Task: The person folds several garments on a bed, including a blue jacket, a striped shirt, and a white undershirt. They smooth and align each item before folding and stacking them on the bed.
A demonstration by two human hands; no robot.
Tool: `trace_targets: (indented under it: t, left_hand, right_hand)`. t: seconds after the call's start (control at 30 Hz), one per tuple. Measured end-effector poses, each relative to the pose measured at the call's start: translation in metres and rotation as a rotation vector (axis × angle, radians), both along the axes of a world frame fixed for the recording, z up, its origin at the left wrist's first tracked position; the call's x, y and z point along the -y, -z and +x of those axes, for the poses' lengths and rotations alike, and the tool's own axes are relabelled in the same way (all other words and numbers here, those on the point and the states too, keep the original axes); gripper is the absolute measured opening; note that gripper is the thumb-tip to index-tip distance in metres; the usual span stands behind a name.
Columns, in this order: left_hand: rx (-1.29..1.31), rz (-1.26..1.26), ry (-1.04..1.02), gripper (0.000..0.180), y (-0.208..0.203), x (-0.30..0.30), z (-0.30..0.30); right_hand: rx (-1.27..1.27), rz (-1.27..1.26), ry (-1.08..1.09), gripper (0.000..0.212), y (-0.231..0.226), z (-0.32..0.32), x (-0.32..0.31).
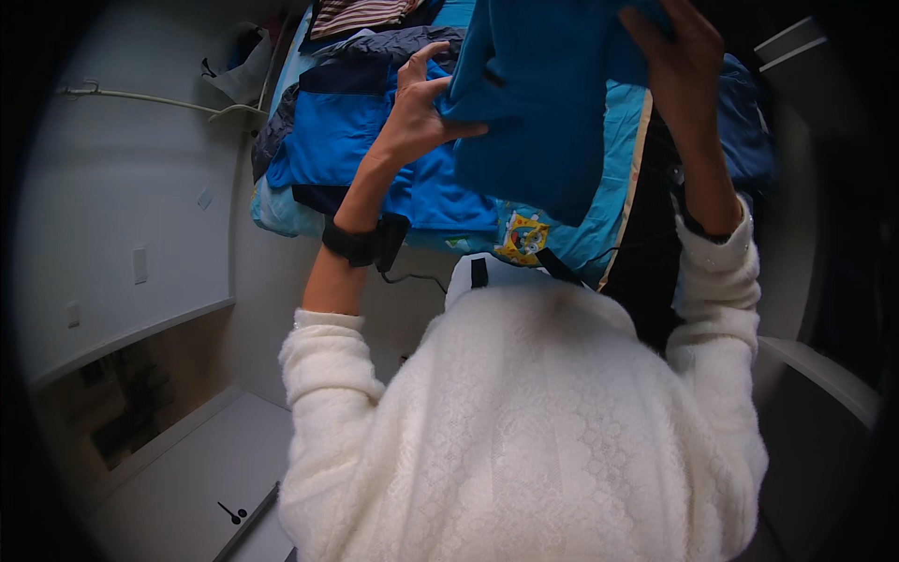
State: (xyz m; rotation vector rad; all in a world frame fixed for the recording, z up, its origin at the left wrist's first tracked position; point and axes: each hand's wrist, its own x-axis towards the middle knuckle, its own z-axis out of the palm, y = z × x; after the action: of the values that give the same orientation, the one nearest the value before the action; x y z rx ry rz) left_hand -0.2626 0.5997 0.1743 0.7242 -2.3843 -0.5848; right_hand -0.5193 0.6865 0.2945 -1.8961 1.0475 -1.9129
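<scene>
Blue garment (538,112) held up far centre, left hand (421,103) and right hand (679,56) each clamped on an edge; heaped clothes (346,140) lie beneath on the bed (281,211), white sweater (524,421) filling the near view.

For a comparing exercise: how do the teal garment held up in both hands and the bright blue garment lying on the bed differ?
The teal garment is lifted, hanging from the left hand and right hand; the blue garment lies spread on the bed, untouched. The teal is darker and greener. Both look like soft, plain cloth.
</scene>
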Motion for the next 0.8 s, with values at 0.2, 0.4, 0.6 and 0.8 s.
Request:
trace_targets:
  t: [0.2, 0.4, 0.6, 0.8]
  left_hand:
    - [-0.275, 0.64, 0.192, 0.064, 0.021, -0.045, -0.069]
    - [-0.255, 0.257, -0.104, 0.019, -0.056, -0.021, -0.032]
    - [-0.131, -0.644, -0.165, 0.019, -0.155, 0.012, 0.029]
    - [0.131, -0.299, -0.06, 0.018, -0.158, -0.01, 0.077]
  right_hand:
    - [-0.043, -0.189, 0.248, 0.003, -0.056, -0.026, -0.012]
    - [-0.227, 0.036, 0.417, 0.006, -0.091, -0.11, -0.048]
    - [-0.556, 0.382, 0.568, 0.011, -0.096, -0.17, -0.077]
    - [-1.028, 0.741, 0.157, 0.021, -0.045, -0.194, -0.107]
